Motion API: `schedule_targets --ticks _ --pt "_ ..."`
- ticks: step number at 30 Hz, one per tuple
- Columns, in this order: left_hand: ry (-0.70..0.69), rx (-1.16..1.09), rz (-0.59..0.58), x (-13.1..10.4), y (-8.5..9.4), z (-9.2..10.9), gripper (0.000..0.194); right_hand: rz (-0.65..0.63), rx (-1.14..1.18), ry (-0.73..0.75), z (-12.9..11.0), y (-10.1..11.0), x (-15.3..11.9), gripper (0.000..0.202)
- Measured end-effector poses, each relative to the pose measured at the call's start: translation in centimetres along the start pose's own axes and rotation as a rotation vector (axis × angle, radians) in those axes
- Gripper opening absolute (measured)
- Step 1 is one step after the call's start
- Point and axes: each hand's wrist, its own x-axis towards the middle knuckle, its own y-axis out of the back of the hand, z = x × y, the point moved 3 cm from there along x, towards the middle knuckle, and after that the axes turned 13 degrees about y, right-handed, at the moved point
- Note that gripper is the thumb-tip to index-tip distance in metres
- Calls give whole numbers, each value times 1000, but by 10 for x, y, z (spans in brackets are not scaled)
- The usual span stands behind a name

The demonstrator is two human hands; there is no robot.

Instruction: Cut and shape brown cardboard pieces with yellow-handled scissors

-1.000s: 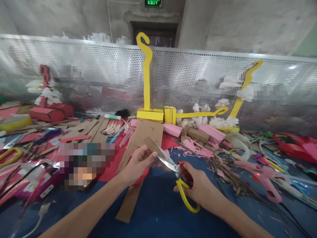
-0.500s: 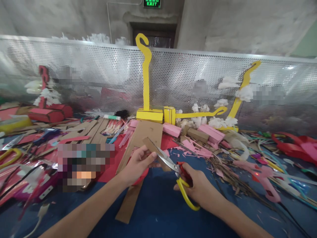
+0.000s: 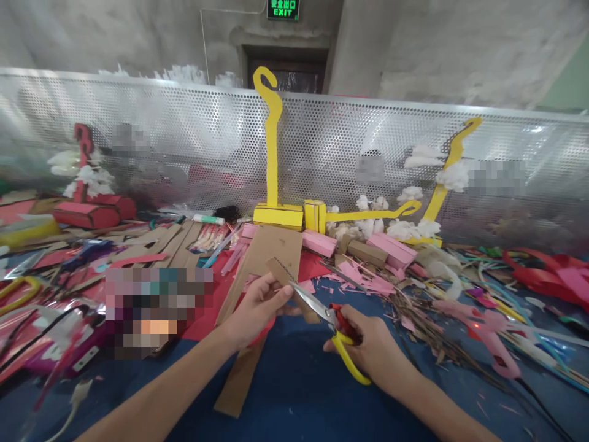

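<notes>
My left hand (image 3: 262,304) pinches a small cardboard strip (image 3: 278,270) between thumb and fingers, above the blue tabletop. In my right hand (image 3: 368,341) is a pair of scissors (image 3: 317,307) with red and yellow handles. Its blades point up and left, against the strip close to my left thumb. How far the blades are apart is hard to make out. Beneath my left hand, a longer cardboard strip (image 3: 239,383) lies on the table, with red paper (image 3: 200,316) beside it. Behind both hands is a wide cardboard piece (image 3: 276,245).
A yellow hook-shaped model (image 3: 272,153) stands against the perforated metal panel (image 3: 207,135). On the right lie a pink glue gun (image 3: 488,331), thin brown sticks (image 3: 432,325) and pink paper scraps (image 3: 361,276). A second pair of scissors (image 3: 21,288) sits far left.
The scissors have shifted slightly, with the yellow handle swinging up a little and the blades looking closer together. My left hand keeps the cardboard strip in nearly the same place.
</notes>
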Motion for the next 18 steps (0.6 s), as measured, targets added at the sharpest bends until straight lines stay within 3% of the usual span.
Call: schedule_targets --ticks 4,8,14,18 --pt "9 2 46 2 2 -1 25 35 -106 50 -1 3 -1 34" --pt "20 -5 125 2 1 2 34 45 -235 149 2 7 -2 49" --pt "39 -93 297 4 6 7 28 65 -201 139 8 9 0 51" --pt "48 -176 364 6 9 7 31 83 -151 105 10 8 4 39"
